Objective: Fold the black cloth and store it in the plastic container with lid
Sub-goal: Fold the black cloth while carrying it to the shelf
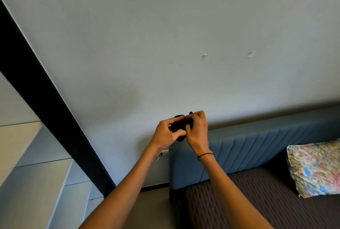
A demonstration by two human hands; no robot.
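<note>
fingers of both our hands are curled tight around the black cloth (181, 126), which is bunched into a small dark wad held up in the air in front of the wall. our left hand (166, 134) clamps it from the left, thumb across the top edge and the other fingers folded in underneath, so that only a narrow strip of fabric shows between the knuckles. our right hand (196, 130) closes on it from the right, its fingertips pressed into the top of the wad, where a little dark nub of cloth pokes up above them. the two hands touch each other over the cloth, and neither one is spread open. how the cloth is folded inside the grip we cannot tell, since the fingers hide most of it.

a thin black band (205, 155) circles our right wrist. both forearms reach up bare from the lower edge of the view.

behind the hands is a pale grey wall (165, 44) with a few small marks. below and to the right runs a blue padded headboard (257, 151), and beneath it a bed with a dark striped cover (248, 201). a floral pillow (315, 169) leans at the far right. a wide black beam (46, 99) slants down the left side, with pale shelves (36, 155) beside it.
</note>
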